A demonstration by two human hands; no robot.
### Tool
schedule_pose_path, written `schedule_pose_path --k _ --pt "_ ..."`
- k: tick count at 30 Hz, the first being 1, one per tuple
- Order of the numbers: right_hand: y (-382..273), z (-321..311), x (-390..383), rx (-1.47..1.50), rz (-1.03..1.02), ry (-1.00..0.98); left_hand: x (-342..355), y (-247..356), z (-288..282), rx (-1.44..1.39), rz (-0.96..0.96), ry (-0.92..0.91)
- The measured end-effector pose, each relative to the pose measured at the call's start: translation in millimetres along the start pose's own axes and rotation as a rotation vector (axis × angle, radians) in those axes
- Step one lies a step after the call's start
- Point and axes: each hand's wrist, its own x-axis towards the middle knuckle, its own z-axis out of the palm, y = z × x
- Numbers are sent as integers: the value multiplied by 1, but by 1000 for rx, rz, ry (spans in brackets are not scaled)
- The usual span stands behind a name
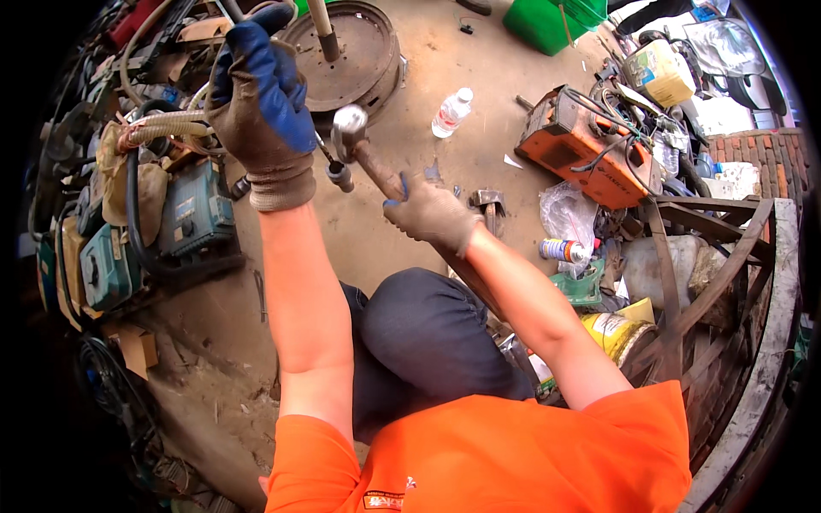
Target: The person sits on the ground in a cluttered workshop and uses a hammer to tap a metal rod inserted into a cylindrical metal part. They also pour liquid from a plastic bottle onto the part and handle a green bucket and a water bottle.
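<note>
Raised at the upper left, my left hand wears a grey and blue work glove. Its fingers are curled closed at the picture's top, where a dark rod shows beside them; what exactly they grip is partly hidden. My right hand, in a greyish glove, is wrapped round the wooden handle of a hammer, its metal head up and near my left wrist. Between the two hands a thin shaft with a grey cylindrical end shows; I cannot tell whether it hangs from my left hand or lies lower.
A rusty round wheel with an upright pole lies ahead. A water bottle and another hammer head are on the floor. An orange machine, a spray can and a metal frame stand right; teal machinery crowds the left.
</note>
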Motion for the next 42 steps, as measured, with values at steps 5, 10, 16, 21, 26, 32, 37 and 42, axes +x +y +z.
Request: schedule_pose_path --k 5,10,16,21,26,32,37,42 --pt "-79 -128 -62 404 -244 430 5 11 -7 22 31 25" --pt "-126 -143 -91 600 -879 666 7 25 -2 -31 35 69" --pt "-31 -36 -10 135 136 -194 9 -7 -17 -80 -85 79" --pt "-34 -21 -27 154 138 -87 7 2 -10 31 -95 -18" --pt "0 18 -3 -128 25 -82 4 5 -2 81 -76 80" --pt "-45 -70 -24 319 -155 179 13 15 -10 15 -23 5" --pt "-145 -196 -83 420 -730 989 15 37 -2 80 10 -56" --pt "-47 -107 -41 -525 -560 325 22 38 14 14 61 74"
